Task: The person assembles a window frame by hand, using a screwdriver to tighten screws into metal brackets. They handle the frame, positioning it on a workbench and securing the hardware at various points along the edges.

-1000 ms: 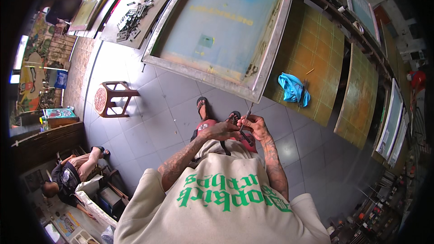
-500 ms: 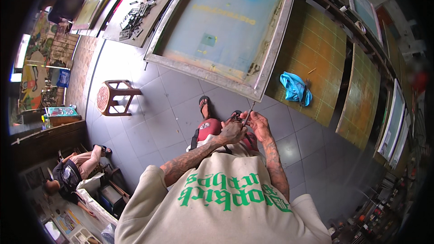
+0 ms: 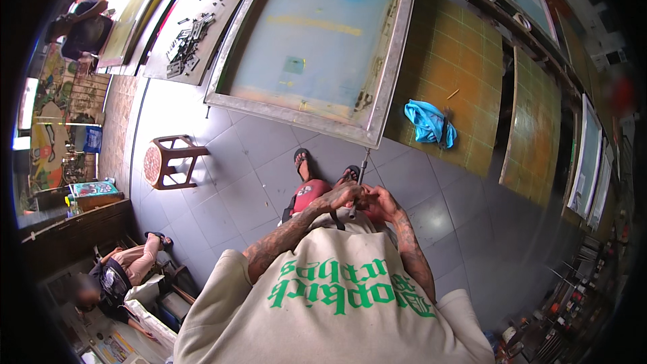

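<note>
A slim grey metal rod (image 3: 362,172) runs from the near right corner of a large framed printing screen (image 3: 296,118) down to my hands. My left hand (image 3: 345,195) is closed around its lower part, and a thicker end of the rod pokes out below the fingers. Beside it my right hand (image 3: 383,202) is bent inward with its fingers closed at the rod, touching or nearly touching the left. Whether the rod's upper end is fixed to the frame I cannot make out.
A bunched blue cloth (image 3: 427,123) lies on a yellow-brown board (image 3: 465,61) at the right. Metal pieces lie heaped on a grey board (image 3: 226,7). A stool (image 3: 153,162) stands on the left floor. A seated person (image 3: 138,261) is at lower left, another person (image 3: 86,35) at upper left.
The rod has turned more upright, its lower end now showing below my hands. Both hands have shifted slightly down and closer together around it. The view has moved a little.
</note>
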The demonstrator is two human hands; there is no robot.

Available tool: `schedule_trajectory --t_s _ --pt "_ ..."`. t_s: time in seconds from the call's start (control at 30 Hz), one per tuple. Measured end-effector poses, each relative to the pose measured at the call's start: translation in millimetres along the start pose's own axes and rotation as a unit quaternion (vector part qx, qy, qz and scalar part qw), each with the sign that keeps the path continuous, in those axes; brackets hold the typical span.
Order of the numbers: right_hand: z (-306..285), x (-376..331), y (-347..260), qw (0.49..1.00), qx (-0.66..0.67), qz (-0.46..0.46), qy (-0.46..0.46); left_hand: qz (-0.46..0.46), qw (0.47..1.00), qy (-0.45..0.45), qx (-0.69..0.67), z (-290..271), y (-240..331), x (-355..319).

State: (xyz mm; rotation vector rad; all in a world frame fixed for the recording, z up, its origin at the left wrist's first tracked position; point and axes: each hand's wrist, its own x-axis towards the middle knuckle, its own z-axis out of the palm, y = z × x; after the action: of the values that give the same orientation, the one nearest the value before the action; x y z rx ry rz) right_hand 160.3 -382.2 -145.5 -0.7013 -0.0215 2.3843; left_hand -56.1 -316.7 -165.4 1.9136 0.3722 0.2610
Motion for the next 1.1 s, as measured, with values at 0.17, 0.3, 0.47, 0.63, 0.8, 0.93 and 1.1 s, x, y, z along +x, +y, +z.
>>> schedule_trajectory --t_s 0.17,0.3,0.47,0.63,0.8,0.93,1.1 --pt "3 -3 0 0.962 -0.25 -0.026 0.107 -0.273 0.945 0.052 -0.174 -53 115 4" --pt "6 -32 -7 0.929 -0.338 -0.033 0.146 -0.213 0.973 0.021 -0.081 -66 107 -13" --pt "92 -71 -23 0.928 -0.342 -0.024 0.145 -0.182 0.976 0.11 0.041 -13 66 -26" --pt "133 -40 -16 0.941 -0.301 -0.089 0.123 -0.107 0.96 0.117 -0.23 -4 77 -12" --pt "93 -17 -22 0.78 -0.489 -0.199 0.335 -0.187 0.889 0.142 -0.394 21 62 -4" --pt "69 3 -41 0.955 -0.226 -0.134 0.135 -0.263 0.829 0.138 -0.474 19 72 -10" --pt "50 15 -56 0.975 -0.161 -0.144 0.04 -0.226 0.677 0.122 -0.69 15 83 -9"
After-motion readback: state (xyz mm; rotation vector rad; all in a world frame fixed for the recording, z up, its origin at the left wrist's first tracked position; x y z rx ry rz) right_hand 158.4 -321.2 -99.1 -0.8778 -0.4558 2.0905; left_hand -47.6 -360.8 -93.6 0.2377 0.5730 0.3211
